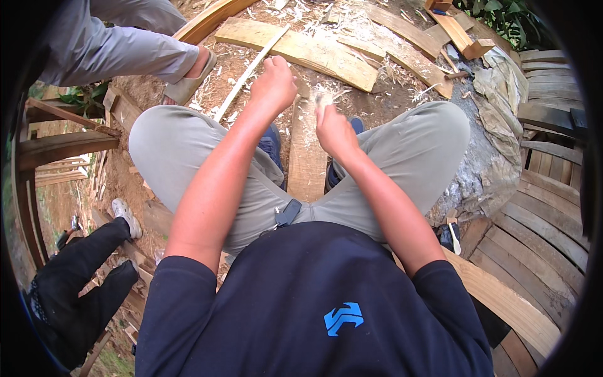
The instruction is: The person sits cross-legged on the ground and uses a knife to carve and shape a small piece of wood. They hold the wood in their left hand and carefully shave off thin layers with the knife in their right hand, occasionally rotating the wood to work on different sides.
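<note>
My left hand [275, 87] is a closed fist above the far end of a wooden board [306, 151] between my legs; what it grips, if anything, is hidden. My right hand [337, 132] is closed too, to the right of the board. Beside its thumb shows a blurred, pale thing [323, 99] whose kind I cannot make out. Left of my left hand runs a long, thin pale wood strip [248, 74]. A broad curved-looking plank [301, 50] lies on the ground beyond both hands.
Wood shavings [210, 85] litter the dirt. Another person's sandalled foot [191, 78] is at the far left, and a person in black trousers [85, 283] is lower left. More planks [408, 60], a crumpled sheet [493, 94] and a slatted wooden surface [534, 232] lie to the right.
</note>
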A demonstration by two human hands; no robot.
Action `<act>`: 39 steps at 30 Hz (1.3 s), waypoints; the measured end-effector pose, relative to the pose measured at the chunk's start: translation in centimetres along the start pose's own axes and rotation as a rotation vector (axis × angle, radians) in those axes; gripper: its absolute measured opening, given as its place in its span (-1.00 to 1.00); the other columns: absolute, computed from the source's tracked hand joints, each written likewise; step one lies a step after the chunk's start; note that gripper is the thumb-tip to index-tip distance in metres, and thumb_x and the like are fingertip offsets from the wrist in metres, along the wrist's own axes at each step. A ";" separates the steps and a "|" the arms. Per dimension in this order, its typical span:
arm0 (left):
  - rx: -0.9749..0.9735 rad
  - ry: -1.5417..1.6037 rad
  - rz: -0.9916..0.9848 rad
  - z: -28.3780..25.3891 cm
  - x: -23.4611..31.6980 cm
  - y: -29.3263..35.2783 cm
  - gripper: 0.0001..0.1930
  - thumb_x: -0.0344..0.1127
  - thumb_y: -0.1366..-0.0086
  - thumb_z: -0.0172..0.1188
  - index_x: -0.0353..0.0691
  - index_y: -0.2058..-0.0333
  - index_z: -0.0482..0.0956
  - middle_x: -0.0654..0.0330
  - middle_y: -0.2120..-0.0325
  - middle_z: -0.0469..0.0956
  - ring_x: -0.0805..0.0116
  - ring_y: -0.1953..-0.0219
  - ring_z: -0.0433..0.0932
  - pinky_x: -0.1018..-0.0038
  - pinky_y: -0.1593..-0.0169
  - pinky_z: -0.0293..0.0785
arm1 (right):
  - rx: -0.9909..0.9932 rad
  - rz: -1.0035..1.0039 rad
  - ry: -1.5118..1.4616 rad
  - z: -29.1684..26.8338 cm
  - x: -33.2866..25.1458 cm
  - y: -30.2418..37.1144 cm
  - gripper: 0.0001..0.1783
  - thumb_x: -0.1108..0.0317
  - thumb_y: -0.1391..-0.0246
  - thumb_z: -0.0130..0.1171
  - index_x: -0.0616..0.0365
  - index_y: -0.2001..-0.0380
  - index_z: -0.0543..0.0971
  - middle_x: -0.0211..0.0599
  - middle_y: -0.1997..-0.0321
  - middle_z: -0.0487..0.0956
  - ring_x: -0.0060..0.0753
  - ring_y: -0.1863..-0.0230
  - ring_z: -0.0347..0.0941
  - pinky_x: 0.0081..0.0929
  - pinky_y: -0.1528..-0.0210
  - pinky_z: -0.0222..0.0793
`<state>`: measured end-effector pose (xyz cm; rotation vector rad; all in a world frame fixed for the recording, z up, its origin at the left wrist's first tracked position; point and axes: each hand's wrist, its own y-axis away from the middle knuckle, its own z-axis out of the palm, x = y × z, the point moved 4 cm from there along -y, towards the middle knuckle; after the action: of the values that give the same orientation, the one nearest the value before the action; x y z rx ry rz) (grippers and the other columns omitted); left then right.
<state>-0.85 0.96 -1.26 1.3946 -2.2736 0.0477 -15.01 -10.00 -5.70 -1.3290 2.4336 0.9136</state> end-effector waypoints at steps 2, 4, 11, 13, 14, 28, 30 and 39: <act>-0.005 0.006 0.014 0.1 0.1 0.1 -0.56 -0.22 -0.37 0.19 -0.45 0.00 0.28 -0.29 -0.03 0.39 -0.25 0.09 0.61 0.01 0.04 0.57 | -0.038 0.024 0.028 1.1 0.7 0.0 -0.52 0.05 -0.42 -0.15 0.32 -0.01 0.42 0.38 0.23 0.62 0.45 0.11 0.56 0.21 0.02 0.42; -0.012 0.012 0.014 0.0 0.1 0.2 -0.56 -0.22 -0.37 0.19 -0.45 0.00 0.28 -0.29 -0.03 0.39 -0.24 0.08 0.61 0.01 0.04 0.57 | 0.023 0.008 0.004 0.6 0.5 -0.1 -0.53 0.06 -0.43 -0.15 0.32 -0.01 0.40 0.38 0.26 0.62 0.46 0.15 0.56 0.23 0.07 0.43; -0.020 0.024 -0.029 -0.1 -0.1 0.1 -0.55 -0.23 -0.36 0.21 -0.45 0.00 0.29 -0.27 -0.04 0.39 -0.23 0.07 0.61 0.01 0.02 0.56 | 0.430 -0.151 -0.433 -2.5 -1.4 0.7 -0.51 0.08 -0.44 -0.15 0.35 -0.09 0.34 0.40 0.32 0.60 0.48 0.22 0.55 0.23 0.17 0.41; -0.025 0.021 -0.017 -0.2 0.1 0.1 -0.55 -0.23 -0.36 0.21 -0.45 -0.01 0.29 -0.27 -0.05 0.39 -0.22 0.06 0.61 0.02 0.02 0.56 | 0.114 -0.061 -0.154 0.3 0.2 -0.3 -0.50 0.07 -0.42 -0.14 0.37 -0.07 0.37 0.39 0.30 0.60 0.47 0.17 0.55 0.21 0.10 0.42; -0.024 0.020 0.001 -0.2 0.2 0.1 -0.55 -0.22 -0.36 0.21 -0.45 -0.01 0.29 -0.27 -0.05 0.39 -0.22 0.06 0.61 0.02 0.02 0.56 | -0.042 -0.014 -0.015 2.0 1.4 -0.7 -0.49 0.07 -0.42 -0.13 0.38 -0.07 0.39 0.39 0.29 0.61 0.46 0.15 0.55 0.19 0.07 0.43; -0.022 0.009 -0.025 0.0 0.1 -0.1 -0.57 -0.23 -0.37 0.19 -0.43 -0.01 0.29 -0.26 -0.05 0.38 -0.21 0.07 0.61 0.01 0.03 0.56 | 0.006 -0.007 0.053 0.2 0.2 0.0 -0.52 0.04 -0.41 -0.12 0.32 0.02 0.44 0.29 0.32 0.64 0.36 0.19 0.60 0.16 0.06 0.45; -0.006 0.014 -0.010 0.2 -0.2 0.0 -0.58 -0.24 -0.37 0.18 -0.42 -0.01 0.29 -0.26 -0.05 0.38 -0.21 0.07 0.61 0.01 0.02 0.56 | 0.036 -0.010 0.083 0.4 0.0 0.7 -0.52 0.04 -0.41 -0.13 0.31 0.03 0.45 0.27 0.32 0.64 0.34 0.20 0.62 0.16 0.07 0.46; -0.037 0.048 -0.086 -0.1 -0.1 -0.1 -0.58 -0.16 -0.40 0.16 -0.37 -0.01 0.30 -0.26 -0.08 0.39 -0.29 0.00 0.54 -0.07 -0.03 0.48 | 0.188 -0.071 -0.186 -1.6 -0.8 0.0 -0.58 0.07 -0.43 -0.15 0.26 0.04 0.35 0.37 0.34 0.60 0.46 0.25 0.55 0.24 0.18 0.41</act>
<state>-0.67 1.02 -1.26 1.4548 -2.1628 0.0108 -14.41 -10.42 -4.01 -1.1993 2.2542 0.7353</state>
